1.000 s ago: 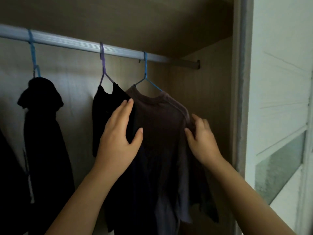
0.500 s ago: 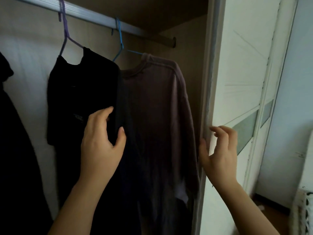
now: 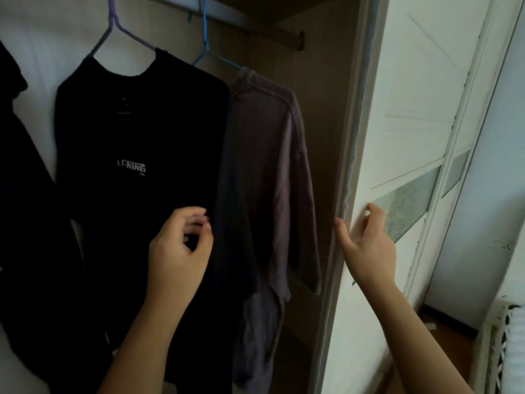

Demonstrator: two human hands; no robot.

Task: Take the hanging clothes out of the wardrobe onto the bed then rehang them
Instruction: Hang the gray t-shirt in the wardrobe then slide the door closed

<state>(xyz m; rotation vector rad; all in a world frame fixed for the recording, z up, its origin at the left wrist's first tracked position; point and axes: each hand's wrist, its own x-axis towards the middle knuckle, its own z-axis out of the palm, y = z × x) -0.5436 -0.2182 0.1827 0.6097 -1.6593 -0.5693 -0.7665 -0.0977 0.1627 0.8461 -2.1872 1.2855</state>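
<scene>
A black shirt (image 3: 136, 123) with white lettering hangs on a purple hanger (image 3: 113, 27) from the wardrobe rail (image 3: 255, 24). To its right a dusty-purple shirt (image 3: 270, 166) hangs on a blue hanger (image 3: 204, 44). My left hand (image 3: 181, 245) hovers in front of the black shirt's right side with its fingers loosely curled, holding nothing. My right hand (image 3: 366, 245) holds the edge of the white sliding wardrobe door (image 3: 412, 109), thumb on the edge strip and fingers on the front face.
Another dark garment (image 3: 22, 194) hangs at the far left of the wardrobe. A white patterned object (image 3: 508, 351) stands at the lower right, beside a strip of wooden floor (image 3: 443, 336) and a pale wall.
Both hands have left the dusty-purple shirt. The left dropped lower in front of the black shirt; the right swung over to the door's edge. The view turned right and down.
</scene>
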